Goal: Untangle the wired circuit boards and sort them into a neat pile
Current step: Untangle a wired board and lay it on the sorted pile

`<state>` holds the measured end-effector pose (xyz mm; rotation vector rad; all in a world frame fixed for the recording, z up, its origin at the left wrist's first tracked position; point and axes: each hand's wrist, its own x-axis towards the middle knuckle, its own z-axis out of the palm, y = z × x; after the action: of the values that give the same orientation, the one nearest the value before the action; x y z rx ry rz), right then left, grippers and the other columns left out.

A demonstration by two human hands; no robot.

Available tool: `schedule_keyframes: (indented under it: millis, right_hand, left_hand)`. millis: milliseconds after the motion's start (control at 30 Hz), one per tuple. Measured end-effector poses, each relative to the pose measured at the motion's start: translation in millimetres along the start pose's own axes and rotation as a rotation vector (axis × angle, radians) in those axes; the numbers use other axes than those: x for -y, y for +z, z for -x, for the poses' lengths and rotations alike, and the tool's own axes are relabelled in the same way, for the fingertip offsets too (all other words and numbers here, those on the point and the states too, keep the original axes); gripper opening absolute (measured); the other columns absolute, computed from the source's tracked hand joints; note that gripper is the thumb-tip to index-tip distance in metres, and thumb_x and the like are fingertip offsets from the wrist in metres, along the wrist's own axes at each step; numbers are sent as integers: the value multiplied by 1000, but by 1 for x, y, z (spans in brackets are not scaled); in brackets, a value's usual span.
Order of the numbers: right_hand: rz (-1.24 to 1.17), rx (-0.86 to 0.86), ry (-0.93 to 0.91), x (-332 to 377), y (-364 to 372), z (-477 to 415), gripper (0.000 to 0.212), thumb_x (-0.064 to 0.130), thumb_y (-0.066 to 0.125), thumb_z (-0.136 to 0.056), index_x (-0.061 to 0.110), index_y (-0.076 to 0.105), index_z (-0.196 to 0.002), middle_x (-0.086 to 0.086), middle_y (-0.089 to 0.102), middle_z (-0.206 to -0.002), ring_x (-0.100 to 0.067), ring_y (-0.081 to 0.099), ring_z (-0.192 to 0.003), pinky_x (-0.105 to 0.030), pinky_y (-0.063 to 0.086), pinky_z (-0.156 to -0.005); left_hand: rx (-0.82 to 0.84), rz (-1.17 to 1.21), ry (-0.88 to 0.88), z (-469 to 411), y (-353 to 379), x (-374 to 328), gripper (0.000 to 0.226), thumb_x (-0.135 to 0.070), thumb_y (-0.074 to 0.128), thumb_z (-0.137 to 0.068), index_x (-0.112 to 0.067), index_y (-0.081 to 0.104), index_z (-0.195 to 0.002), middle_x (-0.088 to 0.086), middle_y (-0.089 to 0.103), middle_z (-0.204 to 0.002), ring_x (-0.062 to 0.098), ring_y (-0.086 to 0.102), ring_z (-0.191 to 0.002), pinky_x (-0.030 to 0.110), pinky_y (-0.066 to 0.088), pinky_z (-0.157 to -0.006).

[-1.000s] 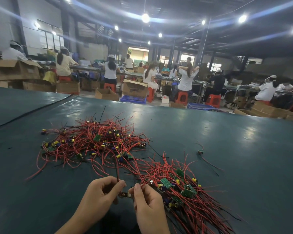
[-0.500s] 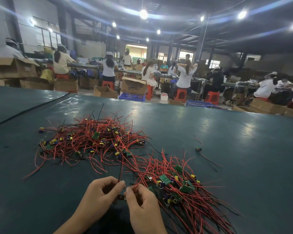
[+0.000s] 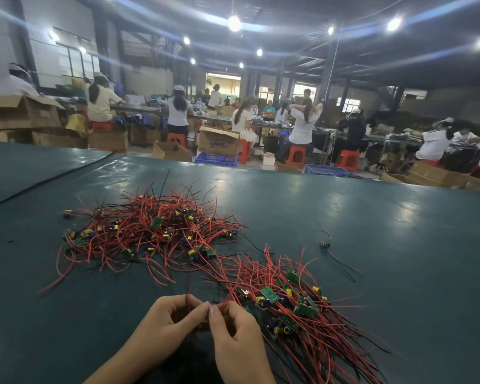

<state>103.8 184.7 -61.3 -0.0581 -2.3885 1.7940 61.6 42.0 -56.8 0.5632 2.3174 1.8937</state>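
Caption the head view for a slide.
Left hand and right hand pinch red wires beside the near pile of wired circuit boards on a green table.

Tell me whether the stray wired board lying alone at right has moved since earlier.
No. The stray board keeps its place on the table, just as far right of the near pile; only the view shifts slightly.

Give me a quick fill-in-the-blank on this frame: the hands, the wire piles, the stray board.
1. The left hand and right hand both pinch ____ wires.
2. The tangled heap lies ____ from the person than the aligned pile.
3. The lone board lies to the ____ of the tangled heap.
Missing words: red; farther; right.
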Motion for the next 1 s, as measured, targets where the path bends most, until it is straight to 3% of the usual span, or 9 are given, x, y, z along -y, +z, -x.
schedule_keyframes:
  millis: [133,367,467,600,700,867,1000]
  right_hand:
    - [8,-10,-5,1,-1,0,26,33,53,-96,20,66,-79,16,59,-59,3,54,-60,-15,43,-59]
    - [10,-119,-29,-2,-1,-3,25,33,54,-96,22,68,-77,7,68,-74,-5,63,-71,-22,52,-68]
    - [-19,-162,-31,-1,-3,-3,25,31,54,-96,23,68,-76,13,67,-69,-1,61,-66,-16,48,-62]
    - [-65,-221,-23,0,-6,-4,25,31,54,-95,22,67,-76,11,60,-57,2,53,-55,-14,42,-55]
    - [-75,-226,-16,-1,-6,-5,25,31,55,-95,21,68,-77,4,60,-61,1,54,-57,-14,43,-56]
    - [-59,-191,19,-4,-5,-6,25,31,55,-95,21,68,-76,3,65,-66,-1,58,-63,-15,46,-60]
    - [-74,-181,30,-5,-4,-7,26,30,55,-95,19,69,-76,5,62,-61,-5,56,-60,-20,45,-62]
  left_hand:
    - [63,9,-11,1,-1,-4,26,-40,63,-78,-17,75,-76,5,69,-66,9,63,-61,18,47,-59]
    - [74,-34,18,2,-4,-5,24,-44,71,-73,-26,77,-88,6,75,-81,13,70,-73,18,51,-66]
    - [42,-35,6,2,-4,-6,22,-42,70,-73,-26,76,-86,6,74,-78,11,68,-68,18,51,-63]
    - [-39,-41,-14,0,-3,-4,23,-36,65,-80,-16,77,-78,7,72,-71,13,66,-60,21,51,-57]
    - [-55,-52,-37,-1,-2,0,22,-22,64,-88,-9,75,-75,10,73,-72,18,67,-61,23,53,-59]
    - [-69,-62,-31,-1,-3,-3,22,-26,64,-86,-9,75,-74,10,72,-71,18,67,-61,23,53,-58]
    - [-101,-14,-10,0,-2,-2,5,-14,67,-86,-12,67,-91,13,71,-69,18,66,-58,25,53,-56]
